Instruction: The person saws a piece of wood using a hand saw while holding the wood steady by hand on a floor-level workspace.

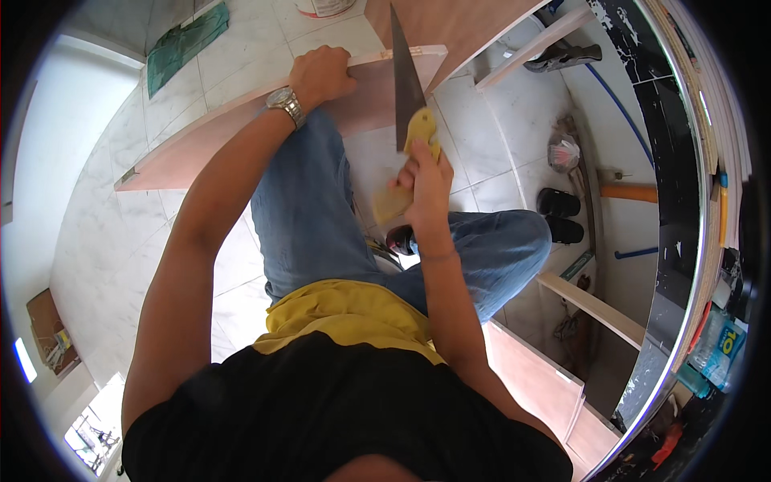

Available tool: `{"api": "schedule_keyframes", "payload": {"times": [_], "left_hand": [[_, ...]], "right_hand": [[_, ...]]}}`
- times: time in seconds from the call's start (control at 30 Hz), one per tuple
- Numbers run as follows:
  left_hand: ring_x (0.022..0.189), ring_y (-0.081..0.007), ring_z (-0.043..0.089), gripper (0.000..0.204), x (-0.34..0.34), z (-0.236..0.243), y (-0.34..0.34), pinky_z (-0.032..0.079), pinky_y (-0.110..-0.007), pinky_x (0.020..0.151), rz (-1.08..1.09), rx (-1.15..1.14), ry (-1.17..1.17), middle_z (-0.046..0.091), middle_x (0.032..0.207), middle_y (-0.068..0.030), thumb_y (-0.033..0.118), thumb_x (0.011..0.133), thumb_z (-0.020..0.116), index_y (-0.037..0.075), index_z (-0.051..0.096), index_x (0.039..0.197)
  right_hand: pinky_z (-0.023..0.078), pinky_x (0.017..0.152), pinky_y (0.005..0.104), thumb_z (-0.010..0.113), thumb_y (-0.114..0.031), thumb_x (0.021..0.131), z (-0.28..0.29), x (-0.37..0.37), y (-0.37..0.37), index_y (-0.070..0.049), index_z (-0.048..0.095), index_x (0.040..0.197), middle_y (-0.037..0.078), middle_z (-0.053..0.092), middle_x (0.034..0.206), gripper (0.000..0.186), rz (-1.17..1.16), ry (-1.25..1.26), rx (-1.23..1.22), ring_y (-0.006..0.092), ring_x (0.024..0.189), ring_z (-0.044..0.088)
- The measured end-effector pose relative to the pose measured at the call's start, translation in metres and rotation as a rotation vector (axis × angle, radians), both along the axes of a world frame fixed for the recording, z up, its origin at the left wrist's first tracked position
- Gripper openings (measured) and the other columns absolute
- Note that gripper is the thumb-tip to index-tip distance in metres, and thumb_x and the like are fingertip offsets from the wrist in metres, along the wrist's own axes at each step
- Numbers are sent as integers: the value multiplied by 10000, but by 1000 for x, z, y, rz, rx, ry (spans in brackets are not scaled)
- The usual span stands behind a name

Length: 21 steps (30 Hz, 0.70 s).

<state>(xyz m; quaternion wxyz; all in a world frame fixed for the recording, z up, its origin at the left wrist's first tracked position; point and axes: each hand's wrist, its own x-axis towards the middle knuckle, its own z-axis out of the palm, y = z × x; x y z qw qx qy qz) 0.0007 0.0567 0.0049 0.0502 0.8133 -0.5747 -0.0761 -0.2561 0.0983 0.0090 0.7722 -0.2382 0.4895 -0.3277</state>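
Observation:
A handsaw (408,90) with a yellow handle is in my right hand (430,183), its fingers wrapped round the grip. The blade points away from me and crosses the far edge of a pinkish wooden board (217,143) near its right end; I cannot tell how deep it sits in the wood. The lower part of the handle is blurred. My left hand (323,74), with a metal watch (286,104) on the wrist, grips the board's upper edge left of the blade. The board stands on edge, leaning by my left knee (301,177).
A larger wooden panel (458,32) stands beyond the saw. Green sheeting (186,46) and a bucket (324,7) are at the far side. Black slippers (560,215), an orange handle (629,192) and a wooden frame (594,309) lie right. A plastic bottle (717,349) rests on the dark counter.

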Motion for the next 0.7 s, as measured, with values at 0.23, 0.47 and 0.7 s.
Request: {"api": "schedule_keyframes", "payload": {"times": [0.23,0.47,0.7], "left_hand": [[843,-391,754,285,-9,4,-3,610,-472,765,-46,-43,31,764,905,-196,267,753,716,40,777,914],[838,-388,754,296,0,-1,2,610,-467,753,7,-77,-7,762,881,-193,277,750,725,45,783,924],[849,-389,755,318,-7,-3,-3,607,-472,755,-46,-45,21,762,900,-201,282,740,721,37,780,934]], "right_hand": [[492,504,346,678,-238,985,-15,23,-29,-102,552,1024,-52,369,656,190,-61,-20,-75,79,511,363],[486,508,346,683,-247,983,0,-24,19,-87,532,998,-50,360,650,220,39,9,-30,84,515,358],[486,507,341,674,-246,990,-14,49,-54,-89,536,994,-50,358,650,209,-44,-94,-217,82,520,364]]}}
